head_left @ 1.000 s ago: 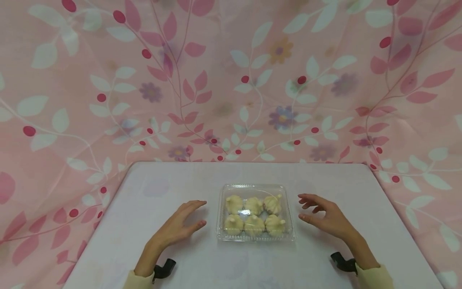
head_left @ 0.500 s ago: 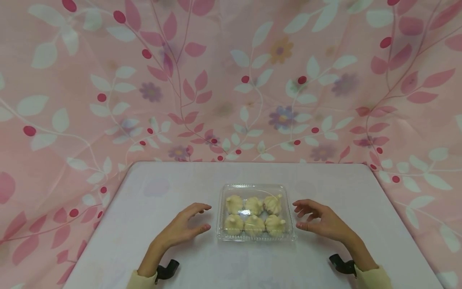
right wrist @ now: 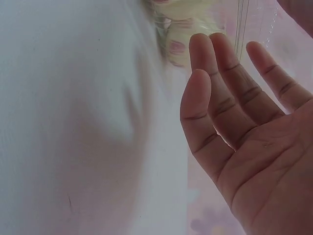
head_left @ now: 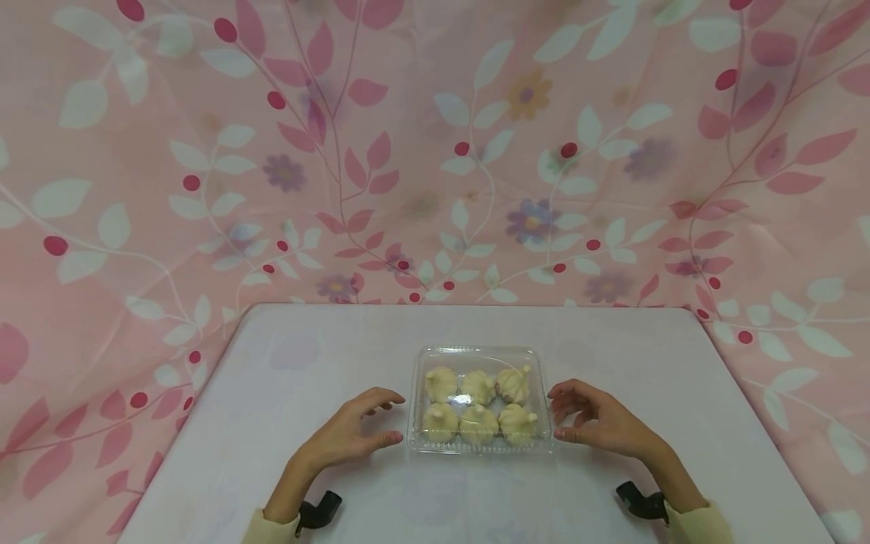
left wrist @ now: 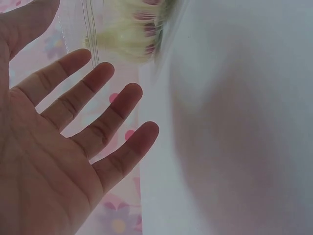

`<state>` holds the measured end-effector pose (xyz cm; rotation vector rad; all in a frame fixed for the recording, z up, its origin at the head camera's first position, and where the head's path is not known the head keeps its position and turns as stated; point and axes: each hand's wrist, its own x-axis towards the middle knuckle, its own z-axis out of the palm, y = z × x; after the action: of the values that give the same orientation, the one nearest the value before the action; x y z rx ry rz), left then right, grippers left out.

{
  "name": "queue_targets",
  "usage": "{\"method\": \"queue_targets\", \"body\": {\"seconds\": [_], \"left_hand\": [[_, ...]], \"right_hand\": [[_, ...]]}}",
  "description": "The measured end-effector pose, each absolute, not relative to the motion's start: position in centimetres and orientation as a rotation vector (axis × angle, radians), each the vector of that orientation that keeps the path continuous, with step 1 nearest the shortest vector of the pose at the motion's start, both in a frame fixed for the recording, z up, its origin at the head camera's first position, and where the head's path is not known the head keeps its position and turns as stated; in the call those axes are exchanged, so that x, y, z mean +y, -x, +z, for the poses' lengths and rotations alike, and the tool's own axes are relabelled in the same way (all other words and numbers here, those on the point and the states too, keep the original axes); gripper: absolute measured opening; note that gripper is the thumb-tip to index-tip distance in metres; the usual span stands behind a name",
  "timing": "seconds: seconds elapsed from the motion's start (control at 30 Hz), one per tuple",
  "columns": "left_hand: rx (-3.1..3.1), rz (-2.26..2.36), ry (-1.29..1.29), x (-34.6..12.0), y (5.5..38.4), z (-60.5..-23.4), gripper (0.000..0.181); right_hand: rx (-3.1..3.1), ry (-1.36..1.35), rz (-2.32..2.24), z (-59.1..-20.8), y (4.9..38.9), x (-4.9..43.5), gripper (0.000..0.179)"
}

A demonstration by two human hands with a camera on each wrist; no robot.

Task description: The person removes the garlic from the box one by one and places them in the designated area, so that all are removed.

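A clear plastic clamshell box (head_left: 476, 353) sits on the table in the head view, lid down. Through it show several pale garlic bulbs (head_left: 479, 425) in two rows; in the wrist views purple patches appear on the garlic (left wrist: 129, 44). My left hand (head_left: 348, 429) is just off the box's left side, fingers spread and loosely extended, palm towards it. On the other side my right hand (head_left: 600, 425) has its fingers slightly bent, the tips at the box's right edge; whether they touch it I cannot tell. Neither hand holds anything.
The white table (head_left: 326, 332) has rounded far corners. Behind it hangs a pink floral cloth (head_left: 421, 189). A black wrist camera (head_left: 319, 511) is on the left wrist and another black camera (head_left: 640, 501) on the right.
Both hands have moved inward towards the box, the left one rightward and the right one leftward. The box and the garlic have stayed in place.
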<state>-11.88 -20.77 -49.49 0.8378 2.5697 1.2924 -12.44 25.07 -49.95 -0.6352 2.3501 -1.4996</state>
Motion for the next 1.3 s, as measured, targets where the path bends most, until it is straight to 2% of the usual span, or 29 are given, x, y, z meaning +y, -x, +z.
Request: {"method": "queue_targets", "body": {"seconds": [0.4, 0.97, 1.3], "left_hand": [[2.505, 1.332, -0.876, -20.6, 11.6, -49.8, 0.055], [2.474, 1.357, -0.852, -20.1, 11.4, -50.1, 0.054], [2.380, 1.400, -0.733, -19.9, 11.2, -50.2, 0.057]], "right_hand": [[2.173, 0.718, -1.563, -50.6, 12.5, 24.9, 0.056], [2.103, 0.801, -1.590, -50.9, 12.4, 24.7, 0.050], [1.982, 0.815, -1.618, -51.0, 12.5, 24.8, 0.048]]}}
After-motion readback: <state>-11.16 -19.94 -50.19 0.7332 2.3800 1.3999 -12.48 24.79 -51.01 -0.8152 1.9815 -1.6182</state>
